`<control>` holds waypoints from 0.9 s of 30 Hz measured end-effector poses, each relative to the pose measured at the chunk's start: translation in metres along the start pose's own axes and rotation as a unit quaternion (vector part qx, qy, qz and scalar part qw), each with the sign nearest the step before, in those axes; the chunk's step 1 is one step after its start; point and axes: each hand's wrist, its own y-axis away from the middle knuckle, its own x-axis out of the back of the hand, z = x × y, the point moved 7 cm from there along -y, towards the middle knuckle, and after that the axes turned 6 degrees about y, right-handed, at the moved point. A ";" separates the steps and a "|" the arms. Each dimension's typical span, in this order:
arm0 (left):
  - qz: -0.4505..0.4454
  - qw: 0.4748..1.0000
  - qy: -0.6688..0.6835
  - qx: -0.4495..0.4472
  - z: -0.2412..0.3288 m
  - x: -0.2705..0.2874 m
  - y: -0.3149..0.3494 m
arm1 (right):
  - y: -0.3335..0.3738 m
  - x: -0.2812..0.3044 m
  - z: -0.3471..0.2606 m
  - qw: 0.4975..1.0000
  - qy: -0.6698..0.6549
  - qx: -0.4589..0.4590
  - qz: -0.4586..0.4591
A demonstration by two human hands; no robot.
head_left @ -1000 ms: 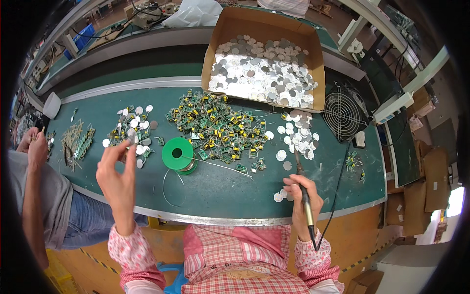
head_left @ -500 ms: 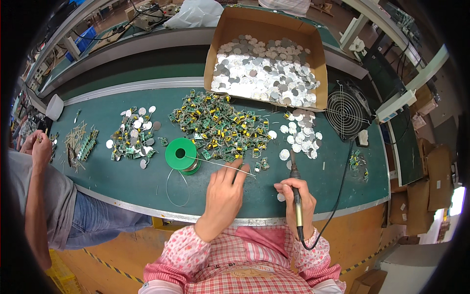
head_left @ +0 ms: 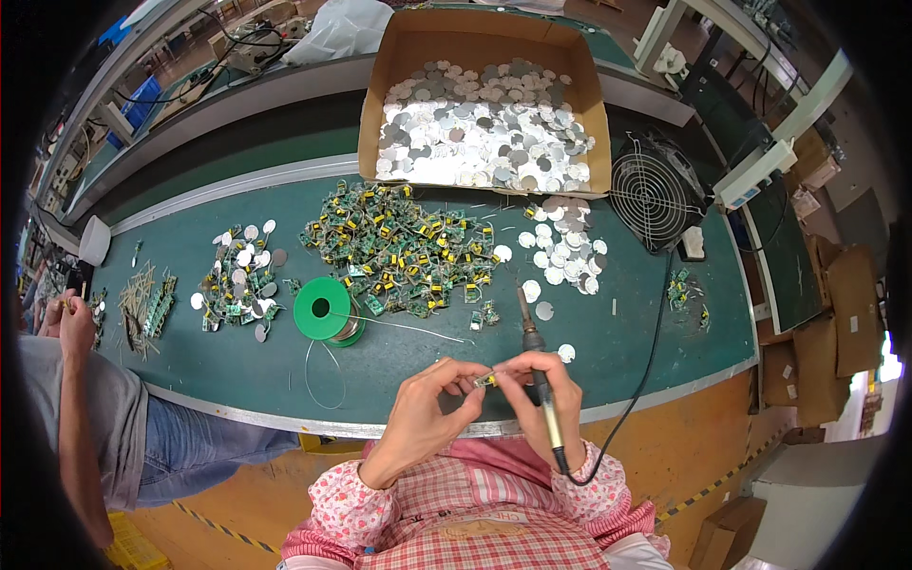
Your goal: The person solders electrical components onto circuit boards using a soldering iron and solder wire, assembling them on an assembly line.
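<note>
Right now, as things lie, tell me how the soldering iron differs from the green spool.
The soldering iron is long and slim, while the green spool is round and squat.
The iron is held in the right hand; the spool rests on the table.
The iron trails a black cable, the spool a thin silvery wire.
Both have something thin trailing off.

Your green surface [head_left: 237, 369] carries a heap of small circuit boards [head_left: 399, 252], a green wire spool [head_left: 323, 330] near it, loose silver discs [head_left: 567, 249] to its right, a mixed board-and-disc pile [head_left: 237, 282] at left, and a black fan [head_left: 655, 197]
</note>
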 end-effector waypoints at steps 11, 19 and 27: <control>0.039 0.978 -0.152 -0.139 0.032 -0.014 0.010 | -0.002 0.006 -0.016 0.997 0.054 0.042 -0.024; 0.042 0.979 -0.152 -0.127 0.032 -0.015 0.014 | 0.000 0.013 -0.015 0.999 0.027 0.028 -0.005; 0.073 0.991 0.111 0.019 0.002 -0.008 0.019 | 0.010 0.013 -0.007 1.000 -0.011 0.009 0.015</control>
